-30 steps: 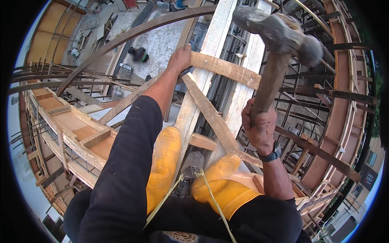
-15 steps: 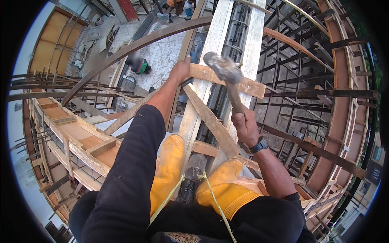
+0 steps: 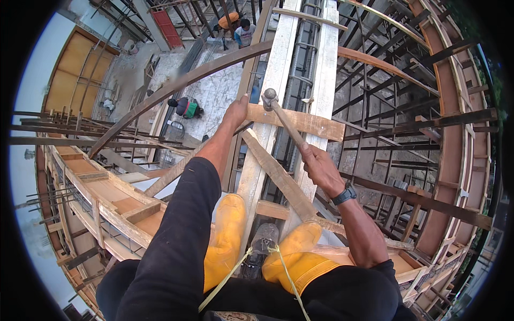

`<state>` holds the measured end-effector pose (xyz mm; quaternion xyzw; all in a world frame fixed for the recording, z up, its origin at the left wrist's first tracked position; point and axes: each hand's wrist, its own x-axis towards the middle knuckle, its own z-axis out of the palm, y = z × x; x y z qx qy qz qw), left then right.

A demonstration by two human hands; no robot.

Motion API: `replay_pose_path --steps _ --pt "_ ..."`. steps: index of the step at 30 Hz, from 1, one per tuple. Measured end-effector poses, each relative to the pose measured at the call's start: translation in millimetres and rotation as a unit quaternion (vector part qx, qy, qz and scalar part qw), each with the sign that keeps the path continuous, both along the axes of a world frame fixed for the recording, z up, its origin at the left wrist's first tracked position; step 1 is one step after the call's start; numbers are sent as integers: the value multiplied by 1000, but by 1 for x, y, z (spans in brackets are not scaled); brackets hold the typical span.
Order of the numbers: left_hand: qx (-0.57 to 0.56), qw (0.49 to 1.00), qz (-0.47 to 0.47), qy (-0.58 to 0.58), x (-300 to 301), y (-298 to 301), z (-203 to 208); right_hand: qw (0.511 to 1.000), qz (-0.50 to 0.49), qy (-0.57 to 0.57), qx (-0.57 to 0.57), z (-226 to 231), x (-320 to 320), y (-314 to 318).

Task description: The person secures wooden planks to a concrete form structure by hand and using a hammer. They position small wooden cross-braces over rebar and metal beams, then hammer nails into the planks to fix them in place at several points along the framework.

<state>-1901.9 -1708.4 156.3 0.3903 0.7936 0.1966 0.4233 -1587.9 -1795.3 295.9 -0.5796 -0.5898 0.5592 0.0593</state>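
Observation:
In my right hand [image 3: 322, 170] is a hammer [image 3: 289, 127], gripped by its wooden handle. The hammer head meets the left part of a short wooden board [image 3: 316, 124], which lies across two long pale planks [image 3: 323, 80]. My left hand [image 3: 235, 113] is closed at the left end of that board, its fingertips mostly hidden. Between the planks runs a channel with steel reinforcing bars [image 3: 300, 69]. A slanting wooden strip [image 3: 281, 174] crosses the channel nearer to me, and its lower end lies by my right yellow boot [image 3: 300, 241].
Far below on the left is a floor [image 3: 214, 80] with three people, one in a green and dark top [image 3: 187, 108]. A curved timber form [image 3: 107, 187] bends around the left, another [image 3: 452, 160] around the right. Dark poles [image 3: 417, 200] and a curved beam [image 3: 182, 80] flank the planks.
The hammer has come down from a blurred, raised position onto the short board, its head moving left. My left hand stays at the board's end. The whole view has shifted slightly.

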Motion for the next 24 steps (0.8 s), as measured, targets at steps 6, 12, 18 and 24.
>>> replay_pose_path --steps 6,12,18,24 --pt "-13 998 22 -50 6 -2 -15 932 -19 256 258 26 -3 -30" --pt "0 996 39 74 -33 0 -27 993 1 108 57 13 -21 -18" --pt "-6 998 34 58 16 -7 24 1000 0 10 21 -23 8 -1" --pt "288 847 -391 216 43 -113 113 999 -38 38 7 6 17 -40"
